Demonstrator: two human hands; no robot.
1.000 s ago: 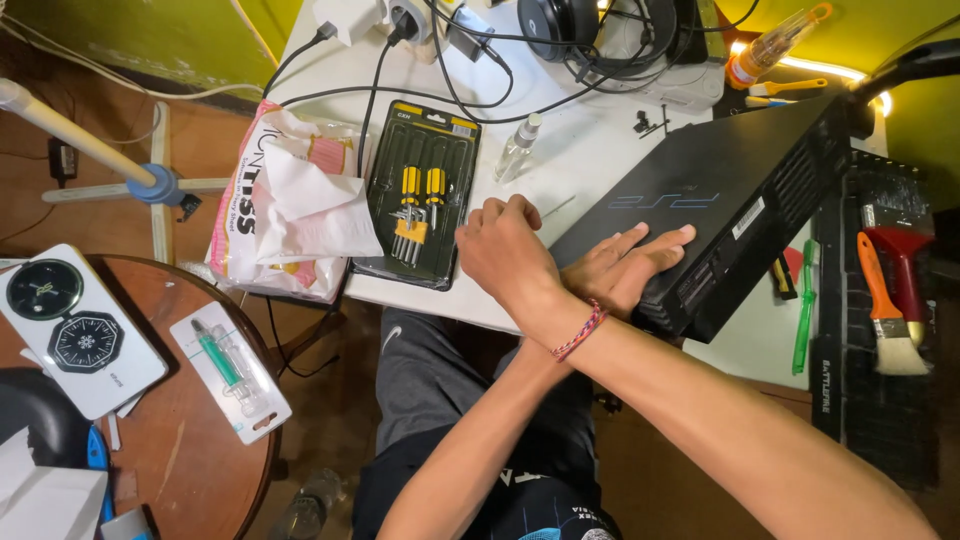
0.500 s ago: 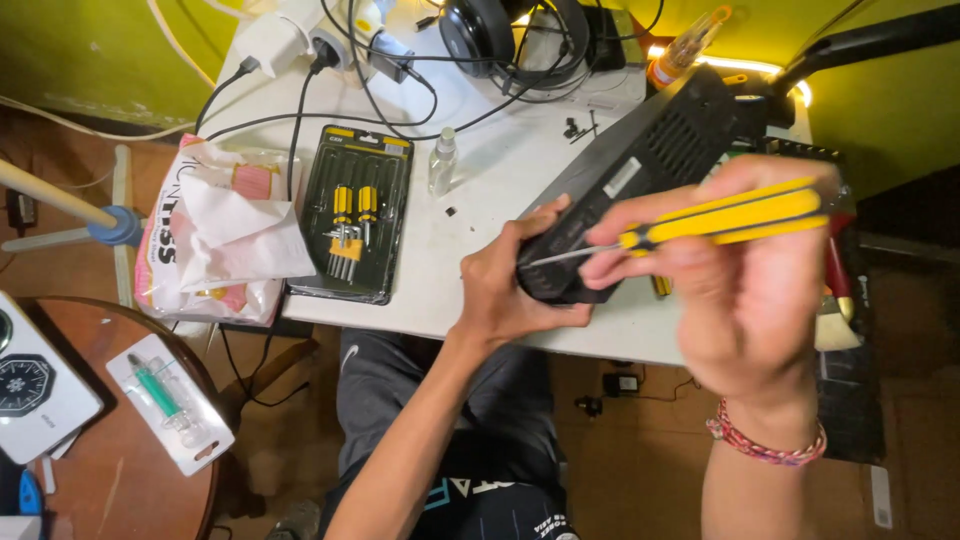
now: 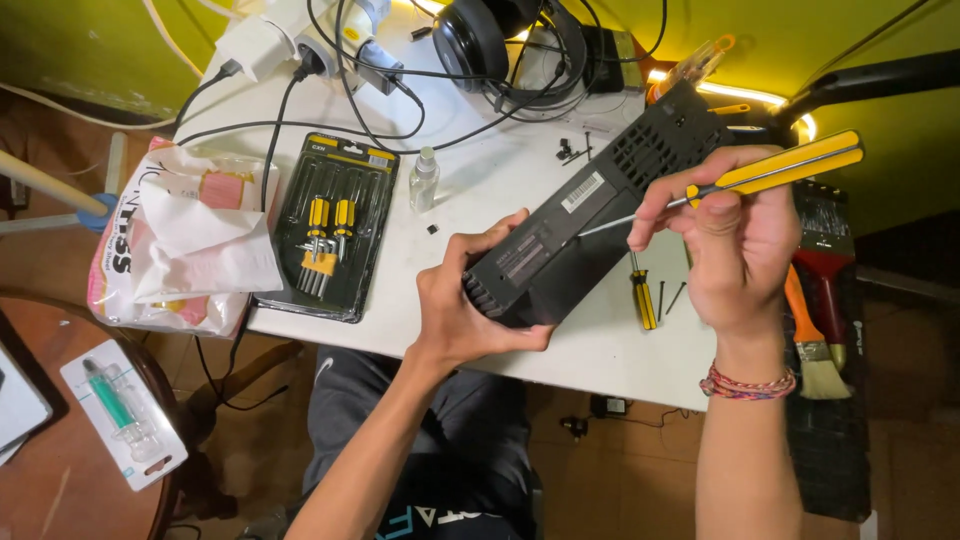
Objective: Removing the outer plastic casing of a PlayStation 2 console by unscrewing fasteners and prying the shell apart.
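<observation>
The left hand [image 3: 460,305] grips the near end of the long black plastic console [image 3: 590,215], which lies diagonally on the white surface [image 3: 480,180]. The right hand [image 3: 735,245] holds a yellow-handled screwdriver [image 3: 770,170], tip on the console's side. A small clear bottle [image 3: 424,178], a black screwdriver-set pack [image 3: 330,225] and loose black cables [image 3: 400,70] lie just beside.

A long black console [image 3: 590,225] lies slanted across the white bench [image 3: 480,180], one slim side turned up with a white label on it. A yellow-handled screwdriver [image 3: 770,172] is held tilted above it, its thin metal shaft pointing down at that upturned side.
</observation>
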